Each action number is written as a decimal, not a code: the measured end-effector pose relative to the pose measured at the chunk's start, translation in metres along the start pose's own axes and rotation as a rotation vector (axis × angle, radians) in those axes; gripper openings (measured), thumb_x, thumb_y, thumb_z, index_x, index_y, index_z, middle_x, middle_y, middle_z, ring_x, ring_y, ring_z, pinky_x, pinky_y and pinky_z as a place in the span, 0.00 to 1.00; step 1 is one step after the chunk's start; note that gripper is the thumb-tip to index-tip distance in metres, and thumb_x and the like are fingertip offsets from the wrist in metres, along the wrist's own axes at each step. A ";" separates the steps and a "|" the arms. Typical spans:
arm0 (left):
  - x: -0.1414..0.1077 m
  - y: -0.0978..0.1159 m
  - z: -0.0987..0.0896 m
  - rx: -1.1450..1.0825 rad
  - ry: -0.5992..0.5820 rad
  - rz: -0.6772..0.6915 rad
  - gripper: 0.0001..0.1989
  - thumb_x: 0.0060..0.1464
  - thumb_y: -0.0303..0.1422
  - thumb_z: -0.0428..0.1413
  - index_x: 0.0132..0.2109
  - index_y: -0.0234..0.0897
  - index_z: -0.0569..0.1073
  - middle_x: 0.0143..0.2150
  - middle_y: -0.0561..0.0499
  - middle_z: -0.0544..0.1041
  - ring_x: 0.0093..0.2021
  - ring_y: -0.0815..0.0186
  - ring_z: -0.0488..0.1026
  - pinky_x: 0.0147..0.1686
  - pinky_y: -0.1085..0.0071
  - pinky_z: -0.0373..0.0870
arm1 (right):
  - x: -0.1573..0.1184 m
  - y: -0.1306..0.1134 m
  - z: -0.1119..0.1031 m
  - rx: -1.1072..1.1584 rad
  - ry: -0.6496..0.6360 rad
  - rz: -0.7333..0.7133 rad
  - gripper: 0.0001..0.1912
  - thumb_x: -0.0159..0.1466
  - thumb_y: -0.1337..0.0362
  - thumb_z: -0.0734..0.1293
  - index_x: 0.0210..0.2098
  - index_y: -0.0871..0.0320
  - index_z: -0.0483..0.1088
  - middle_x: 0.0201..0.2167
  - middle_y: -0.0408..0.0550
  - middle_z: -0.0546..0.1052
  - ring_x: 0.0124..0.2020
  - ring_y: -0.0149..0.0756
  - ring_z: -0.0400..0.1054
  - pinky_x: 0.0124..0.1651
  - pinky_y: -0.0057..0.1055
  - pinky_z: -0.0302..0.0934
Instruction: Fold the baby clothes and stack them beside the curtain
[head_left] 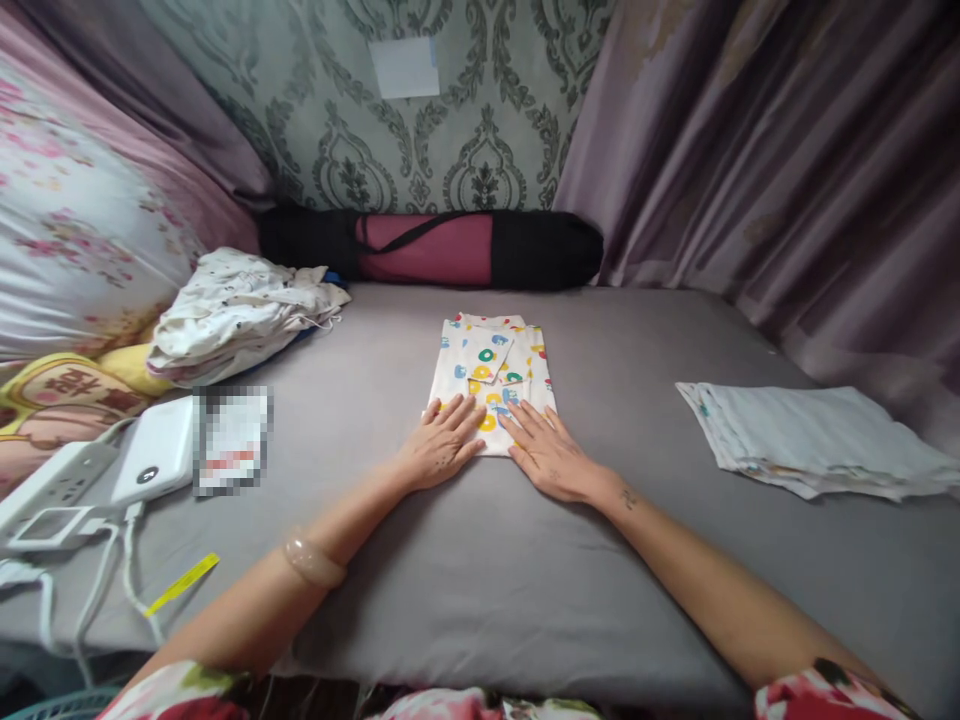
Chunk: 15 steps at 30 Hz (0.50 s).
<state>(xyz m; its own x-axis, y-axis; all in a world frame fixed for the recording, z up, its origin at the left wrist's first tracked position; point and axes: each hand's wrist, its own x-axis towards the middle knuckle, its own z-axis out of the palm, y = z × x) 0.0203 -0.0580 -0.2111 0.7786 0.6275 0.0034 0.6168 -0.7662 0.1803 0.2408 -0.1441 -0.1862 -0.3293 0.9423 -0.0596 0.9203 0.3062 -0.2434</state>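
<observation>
A white garment with colourful ring and fruit-like prints lies folded flat at the middle of the grey sheet, its sleeves folded in over the front. My left hand rests flat on its lower left corner, fingers spread. On the lower right corner lies my right hand, palm down with the fingers apart. Neither hand grips the cloth.
Stacked white cloths lie on the grey sheet at right. A crumpled white garment, power strip, white power bank, cables and yellow strip sit at left. A black-and-maroon bag lines the wall.
</observation>
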 end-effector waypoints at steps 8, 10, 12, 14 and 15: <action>-0.009 -0.027 -0.002 -0.005 0.013 -0.077 0.30 0.66 0.48 0.32 0.70 0.43 0.49 0.72 0.48 0.46 0.71 0.58 0.40 0.67 0.54 0.39 | -0.009 0.017 0.002 0.011 0.038 0.082 0.31 0.72 0.54 0.45 0.70 0.62 0.43 0.71 0.51 0.43 0.71 0.40 0.32 0.70 0.47 0.31; -0.009 -0.029 -0.003 0.003 -0.002 -0.070 0.31 0.66 0.49 0.32 0.70 0.42 0.49 0.72 0.47 0.46 0.71 0.58 0.41 0.67 0.55 0.41 | -0.010 0.023 0.009 0.005 0.050 0.071 0.31 0.72 0.53 0.45 0.70 0.61 0.43 0.71 0.50 0.43 0.71 0.39 0.32 0.71 0.47 0.32; -0.009 -0.029 -0.004 0.015 -0.005 -0.063 0.31 0.66 0.49 0.32 0.70 0.42 0.49 0.72 0.46 0.46 0.71 0.58 0.41 0.67 0.54 0.42 | -0.010 0.025 0.012 -0.002 0.054 0.067 0.31 0.72 0.53 0.45 0.70 0.60 0.43 0.71 0.49 0.43 0.71 0.39 0.32 0.70 0.47 0.32; -0.008 -0.026 -0.007 0.033 0.001 -0.055 0.31 0.66 0.49 0.33 0.70 0.41 0.50 0.72 0.45 0.48 0.71 0.56 0.43 0.66 0.52 0.43 | -0.009 0.025 0.010 -0.006 0.037 0.069 0.31 0.72 0.53 0.45 0.70 0.60 0.44 0.71 0.50 0.44 0.71 0.39 0.33 0.70 0.48 0.34; -0.008 -0.024 -0.008 0.048 0.018 -0.053 0.30 0.66 0.48 0.33 0.70 0.40 0.51 0.71 0.44 0.49 0.71 0.55 0.43 0.66 0.51 0.42 | -0.008 0.024 0.008 -0.011 0.030 0.073 0.31 0.72 0.53 0.46 0.70 0.60 0.44 0.71 0.51 0.44 0.71 0.40 0.34 0.70 0.49 0.34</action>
<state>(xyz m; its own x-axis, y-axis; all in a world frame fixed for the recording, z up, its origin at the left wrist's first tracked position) -0.0012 -0.0436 -0.2072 0.7427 0.6695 0.0132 0.6622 -0.7373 0.1336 0.2638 -0.1458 -0.1989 -0.2549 0.9658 -0.0473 0.9440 0.2379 -0.2288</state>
